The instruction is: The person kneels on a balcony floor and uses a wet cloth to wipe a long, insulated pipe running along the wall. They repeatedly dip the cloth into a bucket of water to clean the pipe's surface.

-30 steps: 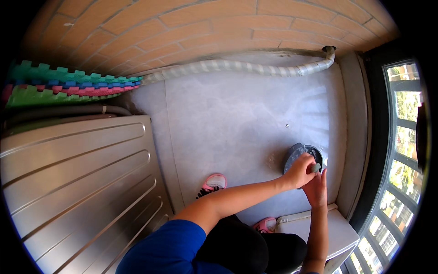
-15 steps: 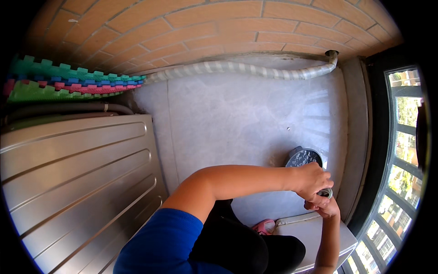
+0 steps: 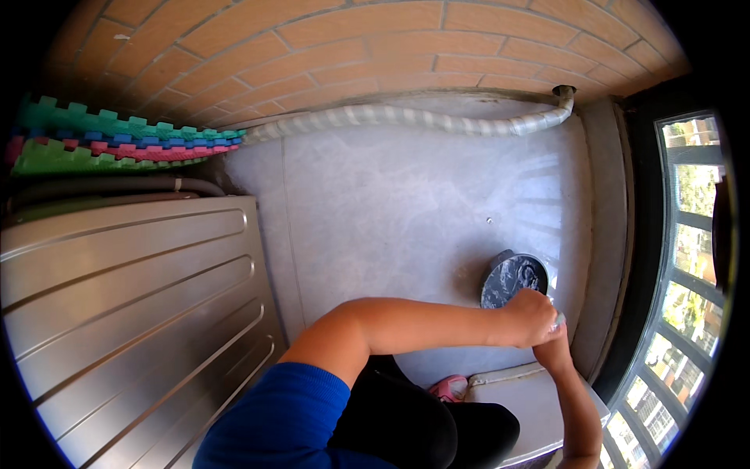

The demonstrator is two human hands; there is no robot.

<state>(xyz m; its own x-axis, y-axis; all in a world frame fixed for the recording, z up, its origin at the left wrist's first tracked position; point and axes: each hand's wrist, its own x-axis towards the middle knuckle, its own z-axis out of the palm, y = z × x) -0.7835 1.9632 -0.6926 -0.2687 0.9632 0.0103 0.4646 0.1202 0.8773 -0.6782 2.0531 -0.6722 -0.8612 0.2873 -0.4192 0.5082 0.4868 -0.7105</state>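
Left hand [image 3: 530, 316] is fisted around a small pale object, possibly a bottle [image 3: 558, 319], beside the dark round container [image 3: 513, 279] on the floor [image 3: 391, 211]; right hand [image 3: 553, 353] steadies it from below; likely light, rigid, best gripped mid-body.

The supporting surface is a pale grey, smooth concrete floor [image 3: 391, 203], bounded at the far side by a red-brown brick wall. A grey-and-white striped corrugated flexible hose [image 3: 406, 119] lies on the floor along the base of the wall. A round dark grey bucket with mottled contents [image 3: 512, 280] stands on the floor near the right edge. Stacked green, blue and pink interlocking foam mats [image 3: 109, 141] rest at the far left corner.
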